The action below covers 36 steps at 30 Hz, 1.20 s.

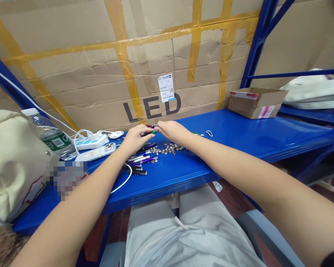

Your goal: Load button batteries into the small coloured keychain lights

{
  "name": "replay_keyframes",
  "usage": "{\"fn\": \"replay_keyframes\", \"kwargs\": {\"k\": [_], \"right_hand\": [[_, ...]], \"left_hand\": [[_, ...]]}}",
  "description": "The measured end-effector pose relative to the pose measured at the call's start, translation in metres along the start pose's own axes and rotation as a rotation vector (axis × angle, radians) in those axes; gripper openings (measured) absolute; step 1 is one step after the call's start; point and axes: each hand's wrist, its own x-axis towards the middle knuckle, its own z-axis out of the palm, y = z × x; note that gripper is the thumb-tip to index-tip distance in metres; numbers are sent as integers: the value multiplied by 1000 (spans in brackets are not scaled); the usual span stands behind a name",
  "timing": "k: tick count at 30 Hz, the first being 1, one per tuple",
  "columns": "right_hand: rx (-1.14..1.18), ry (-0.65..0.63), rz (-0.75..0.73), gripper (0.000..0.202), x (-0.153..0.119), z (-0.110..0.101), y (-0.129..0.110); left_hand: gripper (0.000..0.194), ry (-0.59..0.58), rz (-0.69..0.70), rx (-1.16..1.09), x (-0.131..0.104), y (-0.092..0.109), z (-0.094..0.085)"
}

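Note:
My left hand (139, 138) is closed round a slim green tube, whose tip shows between its fingers. Close against its right side, my right hand (169, 130) has its fingers pressed together at the tube's end; anything small inside them is hidden. Below the hands lies a scatter of small silver button cells (171, 149) on the blue shelf (167, 170). Several purple, silver and black tubes (140, 159) are piled under and beside my left hand. A green piece (196, 134) and a silver carabiner (209, 133) lie to the right of my right wrist.
On the left are a cream bag (13, 163), a water bottle (51, 135), a power strip (91, 141), a phone (97, 152) and a white cable. A small open carton (256, 104) sits at the back right. A large taped cardboard box (94, 81) stands behind the shelf.

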Motion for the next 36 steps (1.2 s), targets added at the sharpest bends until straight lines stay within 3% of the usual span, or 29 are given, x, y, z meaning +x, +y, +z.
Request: {"fn": "replay_keyframes", "kwargs": {"k": [4,9,12,14,18,22,26,31,36], "right_hand": [[-242,27,-6,42,-1,-3,-5],[-140,103,83,47,-2,-4,-9],[174,127,176,50,0,0,-11],[474,79,274,52,1,2,-13],[1059,-170,552,44,3,1,-17],[1312,-339,648,38,3,-4,-16],[1376,-424,669,38,3,-8,-13],[1315,-416,664,37,2,-3,-10],[1058,-258,628,41,3,0,-12]], "left_hand": [[25,-18,-52,-72,0,6,3],[23,50,59,-19,-1,11,6],[22,96,254,141,-2,10,5],[21,130,360,295,-2,10,3],[20,193,502,578,-2,11,-1],[24,184,575,656,-1,12,-5],[26,181,595,661,-1,12,-6],[21,221,593,630,-2,11,0],[22,173,409,340,-1,10,10]]}}
